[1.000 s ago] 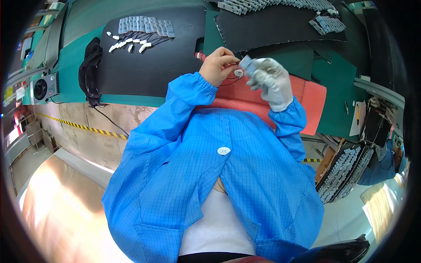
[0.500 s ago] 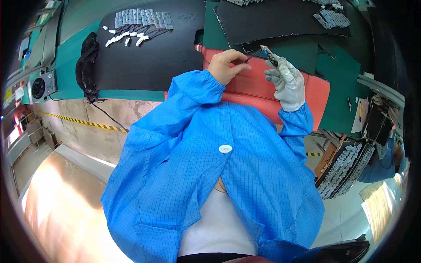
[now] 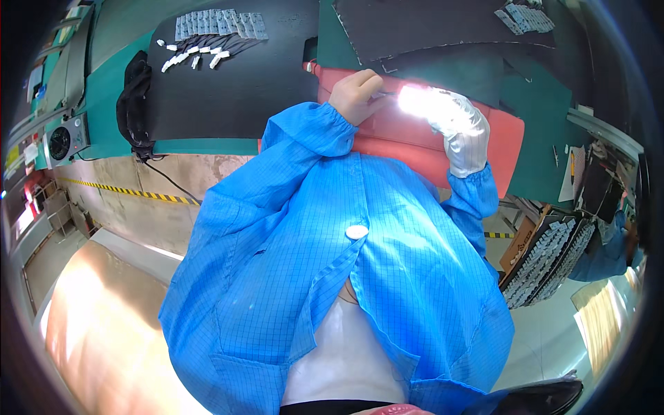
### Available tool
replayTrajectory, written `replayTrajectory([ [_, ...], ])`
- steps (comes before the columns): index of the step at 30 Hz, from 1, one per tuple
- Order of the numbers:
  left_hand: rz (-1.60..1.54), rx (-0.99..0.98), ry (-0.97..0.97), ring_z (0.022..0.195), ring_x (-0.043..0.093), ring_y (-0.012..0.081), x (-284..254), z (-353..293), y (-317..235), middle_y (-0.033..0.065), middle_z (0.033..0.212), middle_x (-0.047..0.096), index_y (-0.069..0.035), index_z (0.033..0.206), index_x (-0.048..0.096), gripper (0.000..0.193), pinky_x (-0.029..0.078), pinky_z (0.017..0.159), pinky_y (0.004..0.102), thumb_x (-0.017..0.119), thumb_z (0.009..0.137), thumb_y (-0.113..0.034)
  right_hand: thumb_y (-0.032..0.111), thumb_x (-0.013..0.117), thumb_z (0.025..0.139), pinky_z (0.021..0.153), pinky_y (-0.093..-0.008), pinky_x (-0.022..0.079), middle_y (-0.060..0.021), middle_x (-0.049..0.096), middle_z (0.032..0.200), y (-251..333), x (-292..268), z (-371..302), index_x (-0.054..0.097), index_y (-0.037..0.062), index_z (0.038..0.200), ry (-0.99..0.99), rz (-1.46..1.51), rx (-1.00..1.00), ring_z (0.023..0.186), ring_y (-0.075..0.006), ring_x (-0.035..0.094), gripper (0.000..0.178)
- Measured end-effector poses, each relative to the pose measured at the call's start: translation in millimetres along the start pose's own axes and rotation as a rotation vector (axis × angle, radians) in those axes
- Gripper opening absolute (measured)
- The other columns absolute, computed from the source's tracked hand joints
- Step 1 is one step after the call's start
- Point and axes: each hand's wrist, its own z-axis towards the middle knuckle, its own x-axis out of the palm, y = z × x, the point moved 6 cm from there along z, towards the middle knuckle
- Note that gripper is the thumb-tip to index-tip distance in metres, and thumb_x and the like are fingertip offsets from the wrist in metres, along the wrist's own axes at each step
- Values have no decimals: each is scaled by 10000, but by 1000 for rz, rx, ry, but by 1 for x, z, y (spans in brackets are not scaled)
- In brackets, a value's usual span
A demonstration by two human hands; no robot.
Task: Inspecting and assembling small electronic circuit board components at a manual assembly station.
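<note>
My bare left hand [image 3: 356, 97] is closed in a pinch on a thin dark cable [image 3: 389, 93]. The cable runs right toward a small lit LED module [image 3: 417, 102], whose glare hides its outline. My right hand [image 3: 465, 138], in a white glove, is closed around the module; its fingertips are lost in the glare. Both hands are above a red mat [image 3: 398, 142] on the green bench. To the left, on a black mat [image 3: 228, 104], lies a row of small grey-blue modules [image 3: 218, 25] with dark cables and white connectors [image 3: 197, 50].
A second black mat [image 3: 443, 28] at the far right bears another group of modules [image 3: 529, 19]. Black cloth [image 3: 135, 104] and a small fan unit [image 3: 67, 137] stand at the left. Trays of modules [image 3: 546, 263] lean at the right, near a pen [image 3: 555, 155].
The module at my right hand has lit up into a bright white glare. My right hand has shifted slightly right, and light now falls on the glove and coat.
</note>
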Motion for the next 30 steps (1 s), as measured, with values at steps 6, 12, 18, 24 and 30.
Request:
replayTrajectory([
  [6,49,150,3,728,598,250,-7,3,-21,103,834,589,-34,849,626,209,503,584,325,755,687,-60,298,607,849,430,-225,456,-92,619,699,-23,3,2,595,20,1085,-247,475,664,519,-114,579,364],
  [12,81,83,8,763,602,255,-12,-2,-22,101,864,588,-50,893,657,178,522,607,315,718,731,-11,364,589,862,391,-206,402,-59,574,582,-44,14,-10,635,47,1018,-85,443,948,404,-80,490,356],
  [18,40,46,7,792,584,270,-11,-5,-19,97,860,590,-59,900,644,177,502,637,355,696,734,-24,381,535,888,445,-200,435,-67,607,657,-41,10,-5,620,33,1065,-121,402,874,479,-86,542,399],
  [24,42,33,4,793,592,267,-12,-4,-22,101,872,600,-51,909,658,178,510,653,344,694,736,-25,371,524,895,479,-215,460,-76,634,701,-37,6,-5,618,35,1079,-140,409,853,523,-103,579,394],
  [30,33,17,8,788,597,259,-13,-3,-22,102,870,601,-50,898,668,161,512,652,336,701,741,-37,350,509,912,484,-223,468,-84,648,728,-33,4,-1,607,22,1079,-130,387,810,542,-116,595,381],
])
